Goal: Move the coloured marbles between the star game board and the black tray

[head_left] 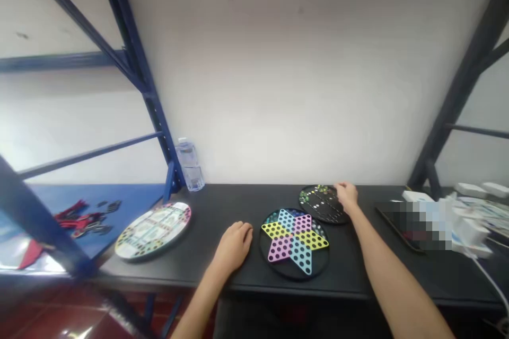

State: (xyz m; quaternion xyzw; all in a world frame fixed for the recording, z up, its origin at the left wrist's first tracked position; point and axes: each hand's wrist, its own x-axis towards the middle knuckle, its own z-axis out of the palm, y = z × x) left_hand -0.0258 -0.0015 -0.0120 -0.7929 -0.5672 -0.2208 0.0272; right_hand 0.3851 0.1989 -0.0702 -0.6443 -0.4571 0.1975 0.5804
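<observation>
My right hand (347, 195) reaches over the right edge of a round black tray (324, 215) that holds small marbles (323, 189). Its fingers are pinched together, and what is between them is too small to make out. In front of that tray lies a Chinese checkers board (292, 237), a star with pink, yellow and blue points full of dark holes. On the table just left of the board rests my left hand (236, 243), fingers curled in loosely, with nothing visible in them.
A round patterned board (154, 230) lies at the table's left edge. Behind it a clear plastic bottle (190, 165) leans near the blue rack post (157, 122). A dark tray (397, 226), white boxes and a cable (491, 283) occupy the right side.
</observation>
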